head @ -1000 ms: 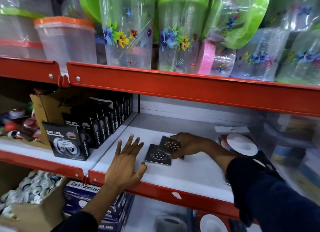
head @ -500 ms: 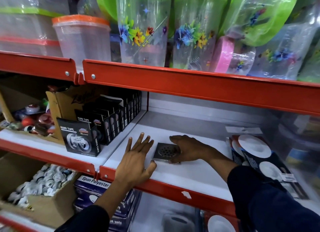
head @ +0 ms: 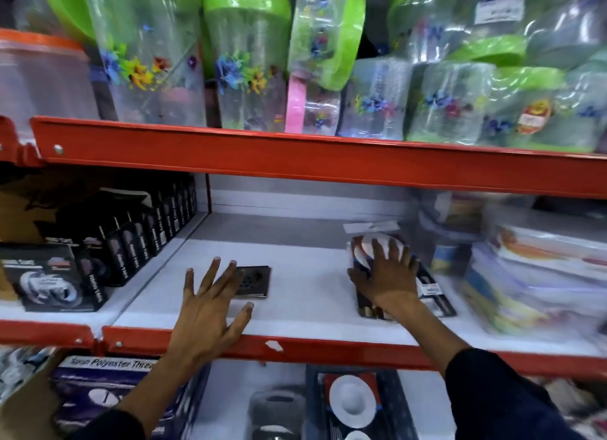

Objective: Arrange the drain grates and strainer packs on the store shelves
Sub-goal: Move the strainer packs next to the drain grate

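A small stack of square metal drain grates (head: 254,281) lies on the white middle shelf (head: 305,311). My left hand (head: 210,311) rests flat on the shelf just in front and left of the stack, fingers spread, fingertips over its left edge. My right hand (head: 386,275) lies spread on top of a stack of strainer packs (head: 433,291), dark cards with white round strainers, on the right side of the same shelf. Whether the fingers grip the packs is unclear. More strainer packs (head: 351,400) sit on the shelf below.
Black tape boxes (head: 98,255) line the left bay. Clear jars with green lids (head: 246,68) fill the upper shelf above an orange rail (head: 295,157). Wrapped goods (head: 532,275) crowd the right. A thread box (head: 108,374) sits below left.
My right hand has left the drain grates and moved right onto the strainer packs. The grates now lie stacked. The left hand stays on the shelf; the view has shifted right.
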`<state>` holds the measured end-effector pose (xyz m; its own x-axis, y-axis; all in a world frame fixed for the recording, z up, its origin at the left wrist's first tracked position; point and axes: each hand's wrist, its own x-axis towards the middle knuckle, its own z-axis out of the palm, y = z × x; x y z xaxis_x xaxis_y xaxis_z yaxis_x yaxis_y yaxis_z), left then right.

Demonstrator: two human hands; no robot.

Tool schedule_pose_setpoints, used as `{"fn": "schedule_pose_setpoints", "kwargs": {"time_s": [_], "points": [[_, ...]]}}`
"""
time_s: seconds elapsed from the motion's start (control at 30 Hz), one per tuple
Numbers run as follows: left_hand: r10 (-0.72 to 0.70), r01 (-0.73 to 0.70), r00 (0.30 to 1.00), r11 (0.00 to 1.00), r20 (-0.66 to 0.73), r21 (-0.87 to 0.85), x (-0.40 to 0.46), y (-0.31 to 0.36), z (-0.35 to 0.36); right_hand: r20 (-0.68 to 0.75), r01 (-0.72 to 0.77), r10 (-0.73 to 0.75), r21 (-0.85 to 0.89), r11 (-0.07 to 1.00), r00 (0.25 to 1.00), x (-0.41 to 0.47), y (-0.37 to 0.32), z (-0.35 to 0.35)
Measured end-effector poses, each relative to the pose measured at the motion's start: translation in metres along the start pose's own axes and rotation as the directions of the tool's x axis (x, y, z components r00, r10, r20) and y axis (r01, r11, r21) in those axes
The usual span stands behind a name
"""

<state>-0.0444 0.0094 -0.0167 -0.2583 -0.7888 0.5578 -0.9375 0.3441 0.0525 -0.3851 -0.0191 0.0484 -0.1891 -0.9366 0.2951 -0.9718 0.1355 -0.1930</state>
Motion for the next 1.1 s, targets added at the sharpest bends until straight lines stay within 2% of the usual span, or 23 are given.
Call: {"fn": "schedule_pose_setpoints", "kwargs": {"time_s": [0.07,0.2,0.4,0.6,0.8,0.97,1.1], "points": [[-0.031,0.031,0.999,0.999,0.035,-0.005,0.001,0.005,0.001,0.036,-0.103,0.103,0.022,0.994,0.994,0.006,0.02,-0.005],[-0.069,0.073,0.995,0.996,0.075,-0.052,0.002,0.003,0.003,0.219,-0.233,0.224,0.013,0.972,0.95,0.019,0.049,-0.008],[-0.073,0.077,0.993,0.996,0.097,-0.037,0.002,0.005,0.0,0.315,-0.23,0.227,-0.027,0.973,0.922,0.029,0.057,-0.006],[-0.061,0.062,0.995,0.998,0.079,-0.012,0.001,0.003,0.002,0.233,-0.257,0.251,-0.007,0.966,0.94,0.027,0.057,-0.008],[-0.047,0.047,0.997,0.999,0.056,-0.003,0.002,0.002,0.004,0.135,-0.265,0.267,-0.035,0.964,0.954,0.015,0.007,-0.016],[-0.058,0.058,0.996,0.998,0.071,0.005,0.001,0.003,0.003,0.237,-0.217,0.246,-0.143,0.966,0.94,0.0,-0.065,0.002],[-0.055,0.056,0.996,0.998,0.069,-0.015,0.001,0.004,0.001,0.269,-0.254,0.294,-0.174,0.951,0.917,-0.005,-0.098,0.02]]}}
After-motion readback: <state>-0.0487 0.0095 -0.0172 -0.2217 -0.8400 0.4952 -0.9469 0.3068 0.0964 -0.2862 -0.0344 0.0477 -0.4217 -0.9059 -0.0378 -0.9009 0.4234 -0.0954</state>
